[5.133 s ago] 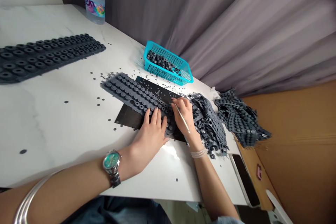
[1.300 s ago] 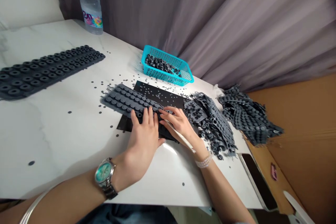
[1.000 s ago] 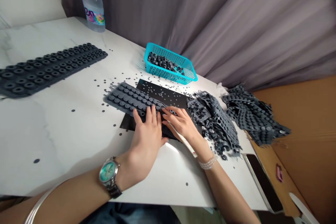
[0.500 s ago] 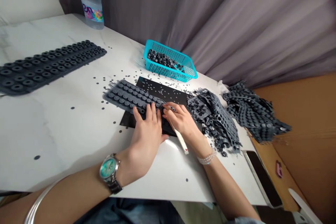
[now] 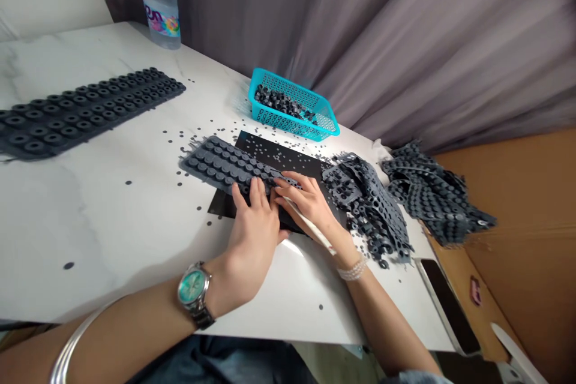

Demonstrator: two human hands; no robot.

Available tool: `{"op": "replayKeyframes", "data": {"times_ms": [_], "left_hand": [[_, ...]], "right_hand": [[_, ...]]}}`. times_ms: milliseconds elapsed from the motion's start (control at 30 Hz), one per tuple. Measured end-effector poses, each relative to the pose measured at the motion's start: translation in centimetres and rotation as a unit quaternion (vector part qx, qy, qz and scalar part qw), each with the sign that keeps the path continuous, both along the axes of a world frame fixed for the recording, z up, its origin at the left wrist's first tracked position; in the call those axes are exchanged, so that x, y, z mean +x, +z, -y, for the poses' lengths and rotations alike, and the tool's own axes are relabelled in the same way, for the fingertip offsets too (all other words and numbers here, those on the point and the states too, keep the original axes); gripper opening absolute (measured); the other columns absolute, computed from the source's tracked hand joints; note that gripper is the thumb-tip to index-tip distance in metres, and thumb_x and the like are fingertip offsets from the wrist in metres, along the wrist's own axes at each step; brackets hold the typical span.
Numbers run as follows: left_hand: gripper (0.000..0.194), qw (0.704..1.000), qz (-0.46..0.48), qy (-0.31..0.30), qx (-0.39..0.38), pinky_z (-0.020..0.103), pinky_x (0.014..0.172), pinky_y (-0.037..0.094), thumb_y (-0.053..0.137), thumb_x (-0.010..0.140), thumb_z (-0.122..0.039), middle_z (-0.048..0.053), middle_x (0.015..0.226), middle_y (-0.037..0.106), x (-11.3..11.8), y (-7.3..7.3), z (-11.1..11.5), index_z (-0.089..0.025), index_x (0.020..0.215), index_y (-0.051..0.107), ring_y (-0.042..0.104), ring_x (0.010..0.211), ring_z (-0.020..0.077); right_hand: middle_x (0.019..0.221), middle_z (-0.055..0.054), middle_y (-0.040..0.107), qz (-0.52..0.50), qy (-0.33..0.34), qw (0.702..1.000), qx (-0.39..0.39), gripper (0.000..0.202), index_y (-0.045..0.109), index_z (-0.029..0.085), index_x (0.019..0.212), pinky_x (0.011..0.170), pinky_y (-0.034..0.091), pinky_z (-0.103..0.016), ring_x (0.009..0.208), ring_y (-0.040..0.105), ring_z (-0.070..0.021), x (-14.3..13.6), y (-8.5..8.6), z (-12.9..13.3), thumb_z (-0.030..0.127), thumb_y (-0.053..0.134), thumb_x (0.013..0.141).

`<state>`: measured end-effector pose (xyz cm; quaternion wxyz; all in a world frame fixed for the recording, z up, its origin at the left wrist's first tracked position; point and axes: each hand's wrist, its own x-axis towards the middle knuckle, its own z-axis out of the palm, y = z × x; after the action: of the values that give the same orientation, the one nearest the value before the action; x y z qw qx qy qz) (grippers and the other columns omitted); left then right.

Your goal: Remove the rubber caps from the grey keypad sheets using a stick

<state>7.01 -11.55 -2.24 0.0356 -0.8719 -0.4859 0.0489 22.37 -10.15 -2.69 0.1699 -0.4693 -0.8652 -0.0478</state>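
Note:
A dark grey rubber sheet point(image 5: 220, 162) with rows of raised round studs lies across a flat black mat point(image 5: 288, 156). My left hand point(image 5: 252, 240) rests on the sheet's near edge, fingers stretched out and pressing down, the thumb apart on the right. Close beside those fingertips, my right hand point(image 5: 312, 207) is closed round a slim white-handled tool point(image 5: 311, 228) at the sheet's right end. The tool's tip is hidden by my fingers. Small dark discs point(image 5: 265, 147) are scattered over the mat and the table around it.
A turquoise basket point(image 5: 292, 129) of small black rubber pieces stands behind the mat. Another studded sheet point(image 5: 90, 109) lies left, near a water bottle point(image 5: 159, 6). Perforated scraps point(image 5: 375, 198) and more studded sheets point(image 5: 432, 192) are piled right. A phone point(image 5: 445, 306) lies at the right edge.
The tool's handle has tipped down to the right and now lies nearer my right wrist. My left hand stays pressed on the sheet. The view has shifted slightly.

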Motion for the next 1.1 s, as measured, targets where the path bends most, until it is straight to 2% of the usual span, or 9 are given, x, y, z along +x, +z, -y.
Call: {"op": "replayKeyframes", "data": {"times_ms": [200,433,500,600,667,833,1100], "left_hand": [[0.063,1.0,-0.006,-0.01,-0.011,0.064,0.109,0.026,0.047,0.089,-0.053,0.023,0.148,0.04,-0.1,0.5,0.0,-0.012,0.137,0.051,0.03,0.141,0.0376],[0.07,1.0,0.012,-0.018,-0.019,0.066,0.108,0.025,0.049,0.09,-0.049,0.03,0.147,0.037,-0.1,0.5,0.0,-0.002,0.141,0.042,0.03,0.14,0.0406],[0.074,0.999,0.022,-0.015,-0.018,0.067,0.108,0.024,0.05,0.089,-0.05,0.032,0.146,0.037,-0.1,0.2,-0.1,0.0,0.142,0.038,0.03,0.14,0.0415],[0.078,0.999,0.035,-0.005,-0.01,0.067,0.108,0.023,0.051,0.088,-0.052,0.034,0.146,0.036,0.0,-0.2,-0.2,-0.001,0.144,0.034,0.031,0.14,0.0413],[0.079,0.999,0.038,-0.001,-0.004,0.066,0.109,0.022,0.051,0.087,-0.053,0.033,0.146,0.036,0.0,-0.4,-0.1,-0.002,0.145,0.034,0.03,0.14,0.0402],[0.069,1.0,0.024,-0.005,-0.009,0.064,0.11,0.023,0.052,0.088,-0.051,0.027,0.147,0.039,-0.1,0.1,0.0,-0.006,0.139,0.046,0.029,0.141,0.0378],[0.066,0.999,0.006,-0.016,-0.038,0.065,0.109,0.025,0.048,0.091,-0.048,0.029,0.148,0.036,-0.2,1.2,0.0,-0.001,0.138,0.046,0.027,0.142,0.0389]], "right_hand": [[0.12,-0.01,0.068,0.028,0.007,1.0,0.011,0.017,0.061,0.022,0.108,0.089,0.045,-0.039,0.127,0.051,-0.0241,0.1,-0.6,-0.7,0.025,0.048,0.097],[0.127,-0.011,0.063,0.074,0.033,0.997,0.006,0.018,0.058,0.019,0.104,0.089,0.044,-0.04,0.132,0.045,-0.0243,-0.1,-0.7,-1.1,0.022,0.04,0.099],[0.126,-0.012,0.064,0.053,-0.001,0.998,0.026,0.019,0.057,0.019,0.103,0.09,0.044,-0.041,0.131,0.046,-0.0245,0.1,-0.7,-1.4,0.021,0.039,0.099],[0.121,-0.014,0.066,-0.029,-0.115,0.99,0.073,0.019,0.057,0.02,0.104,0.091,0.044,-0.043,0.128,0.049,-0.0255,0.5,-0.7,-1.6,0.023,0.039,0.099],[0.119,-0.012,0.067,-0.059,-0.141,0.986,0.07,0.018,0.057,0.02,0.105,0.092,0.044,-0.043,0.128,0.049,-0.0256,0.8,-0.5,-1.5,0.025,0.04,0.099],[0.123,-0.009,0.066,0.004,-0.008,1.0,0.01,0.018,0.06,0.021,0.107,0.094,0.043,-0.041,0.13,0.048,-0.0238,0.3,0.0,-0.3,0.028,0.046,0.098],[0.123,-0.009,0.067,0.043,0.025,0.998,0.023,0.018,0.06,0.019,0.107,0.088,0.044,-0.039,0.127,0.051,-0.0249,0.0,-0.1,-0.4,0.026,0.046,0.098]]}}
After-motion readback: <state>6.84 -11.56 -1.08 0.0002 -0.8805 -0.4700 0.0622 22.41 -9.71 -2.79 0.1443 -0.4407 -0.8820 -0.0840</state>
